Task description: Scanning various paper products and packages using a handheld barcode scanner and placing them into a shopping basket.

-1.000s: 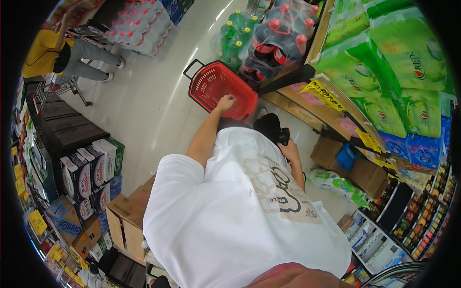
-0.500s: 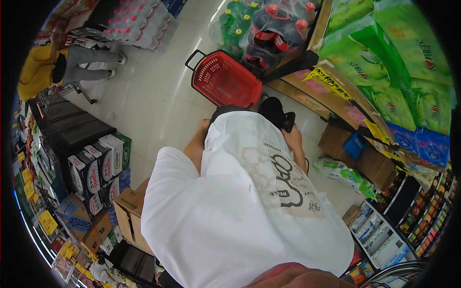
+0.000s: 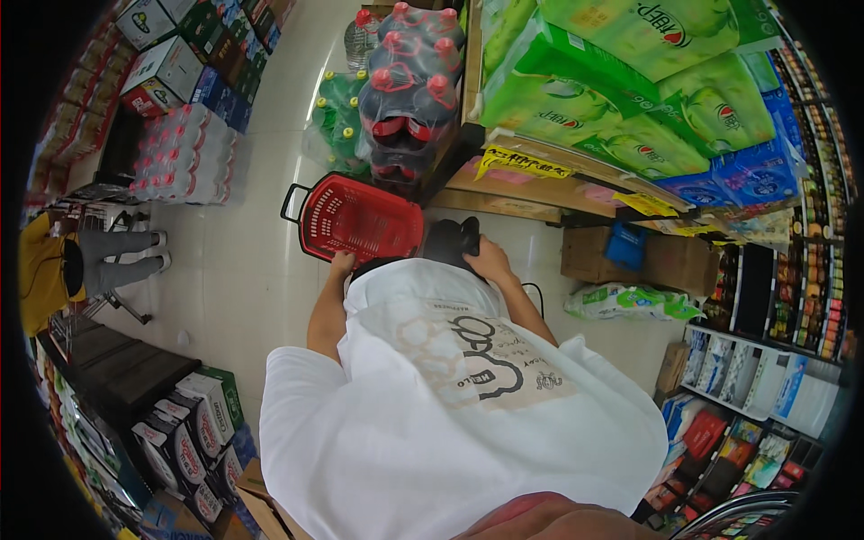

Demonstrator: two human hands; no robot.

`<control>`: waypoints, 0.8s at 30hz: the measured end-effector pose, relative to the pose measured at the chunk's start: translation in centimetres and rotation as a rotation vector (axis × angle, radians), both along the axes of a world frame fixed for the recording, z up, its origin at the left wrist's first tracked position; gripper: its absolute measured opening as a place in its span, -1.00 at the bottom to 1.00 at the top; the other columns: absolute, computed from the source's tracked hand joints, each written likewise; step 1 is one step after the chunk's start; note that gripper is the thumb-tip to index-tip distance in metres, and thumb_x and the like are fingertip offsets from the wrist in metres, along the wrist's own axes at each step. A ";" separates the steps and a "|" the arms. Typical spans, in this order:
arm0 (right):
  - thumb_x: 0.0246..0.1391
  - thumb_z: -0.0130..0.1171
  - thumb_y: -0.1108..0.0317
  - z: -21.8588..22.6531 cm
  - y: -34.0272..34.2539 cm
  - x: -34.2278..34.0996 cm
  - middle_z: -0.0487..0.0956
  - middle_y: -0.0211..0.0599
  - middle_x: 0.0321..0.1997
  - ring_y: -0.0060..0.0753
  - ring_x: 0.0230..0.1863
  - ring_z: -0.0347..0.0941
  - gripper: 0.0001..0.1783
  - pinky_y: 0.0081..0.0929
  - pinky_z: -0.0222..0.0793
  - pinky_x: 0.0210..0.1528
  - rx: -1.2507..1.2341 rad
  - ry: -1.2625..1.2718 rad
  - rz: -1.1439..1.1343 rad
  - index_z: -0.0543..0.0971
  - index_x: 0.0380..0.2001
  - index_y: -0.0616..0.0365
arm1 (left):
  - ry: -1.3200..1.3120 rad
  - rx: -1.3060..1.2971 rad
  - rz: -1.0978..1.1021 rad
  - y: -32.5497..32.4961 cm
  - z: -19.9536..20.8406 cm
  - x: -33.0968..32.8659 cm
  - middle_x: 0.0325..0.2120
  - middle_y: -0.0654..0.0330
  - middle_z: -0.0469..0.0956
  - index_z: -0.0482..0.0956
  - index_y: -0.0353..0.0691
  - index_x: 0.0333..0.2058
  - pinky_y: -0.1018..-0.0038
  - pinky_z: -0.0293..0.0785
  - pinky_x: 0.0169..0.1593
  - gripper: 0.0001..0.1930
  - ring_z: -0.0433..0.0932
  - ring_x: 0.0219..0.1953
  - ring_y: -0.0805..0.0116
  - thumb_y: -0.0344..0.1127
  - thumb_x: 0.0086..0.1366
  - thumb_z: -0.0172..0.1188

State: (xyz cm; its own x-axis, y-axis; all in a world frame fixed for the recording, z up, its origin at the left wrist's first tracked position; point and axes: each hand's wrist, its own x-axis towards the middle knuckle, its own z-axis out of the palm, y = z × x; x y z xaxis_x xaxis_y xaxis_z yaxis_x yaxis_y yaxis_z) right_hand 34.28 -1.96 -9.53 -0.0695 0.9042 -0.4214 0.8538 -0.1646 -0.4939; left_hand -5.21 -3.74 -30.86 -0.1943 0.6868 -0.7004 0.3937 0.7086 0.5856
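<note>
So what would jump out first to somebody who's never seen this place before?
Probably the bright red basket just ahead of the person, with the left hand close to its near edge. Next might come the large green packages stacked at the upper right, then the plastic-wrapped dark bottles just beyond the basket.

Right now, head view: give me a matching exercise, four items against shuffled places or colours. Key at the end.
Column 1
1. Left hand
2. Basket
3. Right hand
4. Green bottles

Column 2
A. Red, with perforated sides
B. Topped with yellow caps
C. At a black object
D. At the basket edge nearest the person

Pairs: 1-D, 2-A, 3-C, 4-B
</note>
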 end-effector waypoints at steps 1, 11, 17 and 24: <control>-0.12 0.28 0.14 0.1 0.0 -0.1 0.60 0.13 -0.21 0.21 -0.11 0.52 -0.44 -0.09 0.41 -0.05 -0.005 -0.007 -0.004 0.46 -0.08 0.23 | 0.044 0.014 -0.140 1.0 0.4 0.5 -0.47 -0.02 0.64 0.64 -0.36 -0.35 0.31 0.53 -0.28 -0.69 0.65 -0.42 0.15 -0.24 0.13 0.04; -0.12 0.31 0.18 2.4 -1.1 -2.0 0.59 0.12 -0.14 0.15 -0.04 0.49 -0.49 -0.15 0.39 0.02 -0.105 -0.007 0.003 0.52 -0.12 0.26 | 0.062 0.054 0.018 -2.2 -4.5 0.2 -0.28 -0.13 0.64 0.65 -0.31 -0.23 0.21 0.46 -0.01 -0.61 0.61 -0.11 -0.01 -0.14 0.11 0.09; -0.14 0.33 0.18 1.4 -0.5 -0.9 0.59 0.11 -0.13 0.10 -0.02 0.50 -0.47 -0.17 0.40 0.03 -0.098 -0.034 -0.027 0.53 -0.08 0.22 | 0.052 -0.013 -0.008 -4.7 -0.4 1.6 -0.28 -0.13 0.64 0.66 -0.29 -0.23 0.23 0.46 -0.01 -0.62 0.61 -0.10 0.02 -0.14 0.10 0.11; -0.14 0.27 0.06 3.1 -0.6 -1.3 0.52 0.12 0.04 0.13 0.06 0.46 -0.26 -0.14 0.38 0.10 -0.247 -0.191 -0.099 0.42 0.13 0.14 | -0.145 -0.032 -0.021 -6.6 -0.6 1.6 -0.37 -0.04 0.66 0.64 -0.34 -0.22 0.32 0.50 -0.09 -0.67 0.64 -0.26 0.09 -0.24 0.13 0.10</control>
